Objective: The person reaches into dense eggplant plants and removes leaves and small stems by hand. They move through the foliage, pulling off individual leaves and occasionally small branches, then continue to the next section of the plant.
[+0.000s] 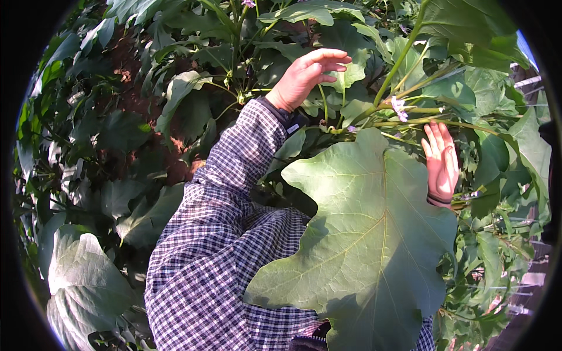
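Between my two hands: stems [422, 110] with a pale purple flower [399, 109]. Left hand [307, 76] is up and left of them, fingers loosely bent, no grip that I can see. Right hand [440, 161] sits just below, fingers extended; can't tell if tips touch. Big leaf [363, 234] hides most of my right sleeve. Red-brown soil [177, 162] shows left, sunlit foliage [486, 257] right.

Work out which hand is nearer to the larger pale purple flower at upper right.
Right. In the picture, the right hand is just below and right of the pale purple flower; the left hand is farther off, up and to its left.
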The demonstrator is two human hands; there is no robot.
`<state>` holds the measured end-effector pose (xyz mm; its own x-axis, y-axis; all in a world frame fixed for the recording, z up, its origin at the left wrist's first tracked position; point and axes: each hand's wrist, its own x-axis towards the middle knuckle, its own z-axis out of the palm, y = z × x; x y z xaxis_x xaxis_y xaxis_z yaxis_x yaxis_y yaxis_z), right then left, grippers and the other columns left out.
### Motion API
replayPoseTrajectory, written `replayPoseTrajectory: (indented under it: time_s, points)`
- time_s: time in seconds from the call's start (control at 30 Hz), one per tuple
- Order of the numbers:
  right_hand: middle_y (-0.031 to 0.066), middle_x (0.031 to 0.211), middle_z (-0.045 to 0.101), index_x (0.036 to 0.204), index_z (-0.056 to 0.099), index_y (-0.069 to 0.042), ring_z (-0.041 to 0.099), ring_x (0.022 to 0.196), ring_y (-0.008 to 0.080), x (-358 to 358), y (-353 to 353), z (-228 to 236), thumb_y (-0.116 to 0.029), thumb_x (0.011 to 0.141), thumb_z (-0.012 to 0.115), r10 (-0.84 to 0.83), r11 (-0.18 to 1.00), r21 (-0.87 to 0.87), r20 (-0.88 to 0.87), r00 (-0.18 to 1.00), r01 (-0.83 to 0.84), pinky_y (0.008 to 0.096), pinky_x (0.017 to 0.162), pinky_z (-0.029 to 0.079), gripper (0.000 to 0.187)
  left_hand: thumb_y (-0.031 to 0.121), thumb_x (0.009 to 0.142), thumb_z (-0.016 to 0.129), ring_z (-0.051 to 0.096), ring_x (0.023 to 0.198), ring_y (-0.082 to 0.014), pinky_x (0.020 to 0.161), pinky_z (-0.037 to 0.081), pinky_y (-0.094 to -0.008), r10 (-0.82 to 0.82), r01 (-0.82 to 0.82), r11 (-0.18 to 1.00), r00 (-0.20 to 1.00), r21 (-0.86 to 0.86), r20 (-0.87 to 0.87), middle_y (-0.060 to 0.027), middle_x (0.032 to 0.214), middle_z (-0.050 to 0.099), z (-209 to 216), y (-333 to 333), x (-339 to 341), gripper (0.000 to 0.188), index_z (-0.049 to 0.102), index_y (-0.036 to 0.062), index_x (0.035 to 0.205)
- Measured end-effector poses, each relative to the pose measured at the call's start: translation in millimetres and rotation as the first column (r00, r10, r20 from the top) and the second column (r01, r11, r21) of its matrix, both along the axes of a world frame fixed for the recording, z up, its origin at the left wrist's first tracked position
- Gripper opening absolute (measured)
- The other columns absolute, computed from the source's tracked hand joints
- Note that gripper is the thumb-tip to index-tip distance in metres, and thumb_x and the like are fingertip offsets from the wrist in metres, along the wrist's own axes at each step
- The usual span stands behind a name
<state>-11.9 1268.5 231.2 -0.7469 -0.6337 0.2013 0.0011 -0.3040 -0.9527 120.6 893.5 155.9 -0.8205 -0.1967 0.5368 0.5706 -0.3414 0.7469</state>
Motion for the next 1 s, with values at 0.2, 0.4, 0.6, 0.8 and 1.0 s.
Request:
replayPoseTrajectory:
  time_s: [0.2,0.4,0.6,0.8,1.0]
  points:
    - [0.0151,0.123,0.057,0.122,0.054,-0.001,0.051,0.122,0.0306,69.6,30.7,-57.1,-0.017,0.096,0.055,-0.087,0.864,0.474,-0.187,0.978,0.167,0.0413,0.102,0.04,0.03,0.07,0.085,0.053,0.037,0.137,-0.0296,0.113,0.028,-0.0428,-0.358,0.361,0.931,0.931,0.044,-0.074,-0.0189,0.148,0.039,-46.9,76.4,114.9,0.095,0.034,-0.0013,0.145]
    - [0.0064,0.108,0.062,0.108,0.063,-0.004,0.059,0.106,0.0242,124.8,-35.6,-65.0,-0.009,0.087,0.066,0.243,0.632,0.614,-0.736,0.632,0.473,0.0386,0.098,0.042,0.022,0.084,0.078,0.04,0.033,0.134,-0.0431,0.108,0.032,-0.0453,-0.606,0.478,0.766,0.759,-0.429,-0.237,-0.0277,0.147,0.027,14.0,145.4,79.5,0.113,0.028,-0.0048,0.146]
    - [0.0115,0.118,0.058,0.145,0.033,-0.004,0.056,0.107,0.0221,140.6,-25.6,-36.0,0.003,0.082,0.063,-0.022,0.592,0.63,-0.61,0.792,0.502,0.0339,0.097,0.043,0.07,0.026,0.069,0.076,0.042,0.128,-0.0396,0.104,0.04,-0.0441,-0.63,0.418,0.741,0.704,-0.525,-0.328,-0.0231,0.144,0.033,23.1,132.9,60.0,0.086,0.039,0.0039,0.143]
    - [0.0131,0.116,0.06,0.148,0.028,-0.004,0.059,0.103,0.0227,139.0,-32.1,-44.5,0.01,0.07,0.068,-0.153,0.495,0.679,-0.546,0.824,0.542,0.0353,0.096,0.044,0.089,0.015,0.087,0.058,0.063,0.101,-0.0205,0.091,0.046,-0.0321,-0.472,0.56,0.731,0.828,-0.391,0.303,-0.0104,0.109,0.069,-92.3,10.3,-42.0,0.018,0.067,0.0002,0.093]
    - [0.0136,0.113,0.061,0.148,0.028,-0.003,0.06,0.102,0.0232,141.7,-28.7,-49.2,0.008,0.066,0.071,-0.224,0.436,0.698,-0.528,0.819,0.569,0.0361,0.097,0.044,0.093,0.03,0.089,0.056,0.062,0.105,-0.0304,0.093,0.046,-0.0393,0.376,0.699,0.198,0.594,-0.688,0.711,-0.017,0.116,0.066,-255.0,-11.8,-186.4,0.039,0.066,0.0013,0.114]
